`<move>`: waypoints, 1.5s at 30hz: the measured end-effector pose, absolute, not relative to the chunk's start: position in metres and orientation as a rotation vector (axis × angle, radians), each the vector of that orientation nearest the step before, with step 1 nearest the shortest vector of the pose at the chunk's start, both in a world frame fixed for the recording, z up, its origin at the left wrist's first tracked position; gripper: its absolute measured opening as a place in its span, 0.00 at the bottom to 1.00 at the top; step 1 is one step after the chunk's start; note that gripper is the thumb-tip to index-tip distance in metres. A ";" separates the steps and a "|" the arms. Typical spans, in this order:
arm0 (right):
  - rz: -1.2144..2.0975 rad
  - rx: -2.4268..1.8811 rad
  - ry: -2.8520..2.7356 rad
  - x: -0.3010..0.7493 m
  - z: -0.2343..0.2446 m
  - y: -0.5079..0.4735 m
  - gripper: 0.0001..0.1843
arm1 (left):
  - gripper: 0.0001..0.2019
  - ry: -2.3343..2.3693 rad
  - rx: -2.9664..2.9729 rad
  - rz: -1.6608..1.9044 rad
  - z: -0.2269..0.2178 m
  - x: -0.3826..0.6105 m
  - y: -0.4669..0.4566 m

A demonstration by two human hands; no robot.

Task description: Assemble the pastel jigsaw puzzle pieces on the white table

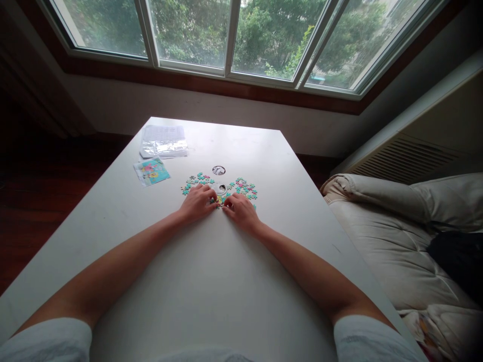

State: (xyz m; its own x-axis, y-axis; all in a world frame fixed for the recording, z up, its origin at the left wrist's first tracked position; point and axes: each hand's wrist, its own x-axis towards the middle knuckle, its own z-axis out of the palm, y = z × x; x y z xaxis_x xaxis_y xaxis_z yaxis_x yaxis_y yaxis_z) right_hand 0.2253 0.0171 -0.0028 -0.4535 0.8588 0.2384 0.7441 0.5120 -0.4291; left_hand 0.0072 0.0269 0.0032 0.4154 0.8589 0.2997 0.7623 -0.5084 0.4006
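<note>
My left hand (199, 202) rests on the white table (196, 281) with its fingers curled, the tips at a small yellowish cluster of puzzle pieces (219, 200). From the other side, my right hand (241, 211) bends its fingers in, thumb and fingertips closed at the same cluster's edge. The fingers partly cover these pieces. Loose, mostly teal puzzle pieces (199, 178) lie beyond my left hand, and another spread of teal and pink pieces (246, 188) is beside my right hand. Just behind the fingertips sits a whitish round object (220, 188) with a dark centre.
A black-and-white round item (219, 170) lies farther back. To the left are a colourful picture sheet (152, 171) and a clear plastic packet (164, 141) with paper. A beige padded couch (381, 246) stands along the right, and a window (226, 40) is beyond the table.
</note>
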 end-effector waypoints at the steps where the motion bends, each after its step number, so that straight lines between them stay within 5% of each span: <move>1: 0.353 -1.326 -2.327 0.225 -0.003 0.017 0.03 | 0.07 1.435 2.466 0.705 0.003 0.007 0.027; 45: 0.331 -1.332 -2.307 0.219 -0.004 0.019 0.07 | 0.07 1.469 2.495 0.708 0.001 0.013 0.025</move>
